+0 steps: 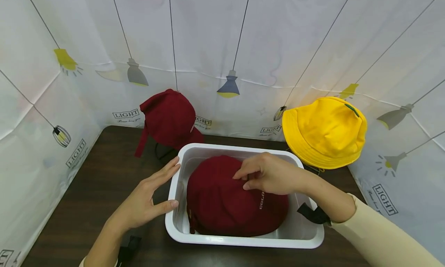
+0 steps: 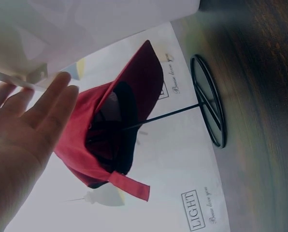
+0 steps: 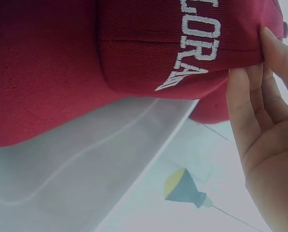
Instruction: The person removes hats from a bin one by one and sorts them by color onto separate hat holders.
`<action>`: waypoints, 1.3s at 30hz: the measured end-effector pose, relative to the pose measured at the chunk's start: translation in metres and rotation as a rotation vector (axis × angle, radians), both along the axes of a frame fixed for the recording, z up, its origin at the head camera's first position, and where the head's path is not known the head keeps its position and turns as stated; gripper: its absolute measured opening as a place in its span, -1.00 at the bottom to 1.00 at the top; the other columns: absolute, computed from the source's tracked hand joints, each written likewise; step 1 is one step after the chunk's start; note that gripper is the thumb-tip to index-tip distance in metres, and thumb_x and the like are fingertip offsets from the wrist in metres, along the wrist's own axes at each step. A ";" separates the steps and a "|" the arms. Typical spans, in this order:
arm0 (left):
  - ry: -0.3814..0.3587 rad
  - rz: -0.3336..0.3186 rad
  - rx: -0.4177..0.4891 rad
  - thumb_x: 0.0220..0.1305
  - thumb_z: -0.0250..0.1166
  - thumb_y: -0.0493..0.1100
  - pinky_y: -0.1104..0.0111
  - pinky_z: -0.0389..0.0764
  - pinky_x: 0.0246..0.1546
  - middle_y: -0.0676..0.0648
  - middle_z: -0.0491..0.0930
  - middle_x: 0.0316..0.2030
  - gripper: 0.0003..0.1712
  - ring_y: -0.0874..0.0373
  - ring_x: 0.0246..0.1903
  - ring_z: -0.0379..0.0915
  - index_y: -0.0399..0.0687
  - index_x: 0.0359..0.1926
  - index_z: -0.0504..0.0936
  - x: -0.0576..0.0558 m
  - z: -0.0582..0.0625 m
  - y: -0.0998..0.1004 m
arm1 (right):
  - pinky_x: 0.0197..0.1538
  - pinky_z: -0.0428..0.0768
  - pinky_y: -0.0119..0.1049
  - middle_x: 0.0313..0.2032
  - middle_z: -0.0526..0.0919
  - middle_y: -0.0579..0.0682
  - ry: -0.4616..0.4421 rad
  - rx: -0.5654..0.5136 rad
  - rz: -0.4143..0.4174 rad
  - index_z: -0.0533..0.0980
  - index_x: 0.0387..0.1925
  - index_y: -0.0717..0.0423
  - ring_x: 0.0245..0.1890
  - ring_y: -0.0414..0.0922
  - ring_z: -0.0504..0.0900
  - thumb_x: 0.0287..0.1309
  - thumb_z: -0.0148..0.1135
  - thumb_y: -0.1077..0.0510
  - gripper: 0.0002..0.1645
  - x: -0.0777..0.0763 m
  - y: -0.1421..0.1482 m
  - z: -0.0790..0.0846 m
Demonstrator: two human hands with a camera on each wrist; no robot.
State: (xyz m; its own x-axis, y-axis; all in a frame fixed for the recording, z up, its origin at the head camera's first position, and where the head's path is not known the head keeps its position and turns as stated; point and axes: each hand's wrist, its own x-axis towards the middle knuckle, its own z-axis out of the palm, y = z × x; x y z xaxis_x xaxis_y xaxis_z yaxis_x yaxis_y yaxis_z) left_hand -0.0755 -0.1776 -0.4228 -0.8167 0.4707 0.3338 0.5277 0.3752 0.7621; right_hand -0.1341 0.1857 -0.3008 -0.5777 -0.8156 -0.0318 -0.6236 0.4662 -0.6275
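A dark red baseball cap [image 1: 215, 197] lies in a white plastic bin [image 1: 243, 240], its brim toward the right; white embroidered letters [image 3: 200, 36] run across its front. My right hand [image 1: 274, 174] reaches over the bin and pinches the cloth of the crown between thumb and fingers [image 3: 243, 106]. At the bin's left side is my left hand [image 1: 146, 197], its fingers extended and fingertips right at the rim. In the left wrist view those straight fingers [image 2: 47, 111] overlap the edge of the bin [image 2: 95, 29].
Behind the bin to the left, another red cap [image 1: 168, 118] hangs on a black wire stand [image 2: 209, 101]. A yellow bucket hat [image 1: 326, 130] stands at the back right. The dark wooden table [image 1: 101, 174] is bordered by a white printed curtain [image 1: 208, 35].
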 end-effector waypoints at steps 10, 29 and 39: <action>-0.005 0.002 -0.005 0.30 0.45 -0.11 -0.32 0.38 0.27 0.03 0.05 0.65 -0.03 0.04 0.57 0.09 0.06 0.64 0.21 0.000 0.000 0.000 | -0.22 0.67 -0.31 -0.32 0.68 -0.30 -0.003 -0.012 -0.041 0.77 -0.03 0.00 -0.28 -0.24 0.61 0.15 0.51 0.36 -0.64 0.000 0.000 0.010; -0.001 0.010 -0.012 0.31 0.45 -0.09 -0.33 0.34 0.30 0.05 0.05 0.65 -0.04 0.04 0.58 0.06 0.02 0.64 0.21 -0.001 0.000 0.000 | -0.21 0.72 -0.28 -0.30 0.70 -0.26 0.054 -0.092 -0.015 0.77 -0.05 0.05 -0.29 -0.23 0.64 0.15 0.50 0.38 -0.67 0.002 0.002 0.035; 0.005 0.015 -0.018 0.31 0.45 -0.09 -0.31 0.34 0.31 0.05 0.05 0.65 -0.04 0.07 0.58 0.06 0.05 0.64 0.21 0.001 0.001 0.000 | -0.23 0.71 -0.27 -0.27 0.73 -0.25 0.035 -0.108 -0.036 0.76 -0.07 0.06 -0.29 -0.18 0.65 0.16 0.52 0.35 -0.70 0.003 0.002 0.050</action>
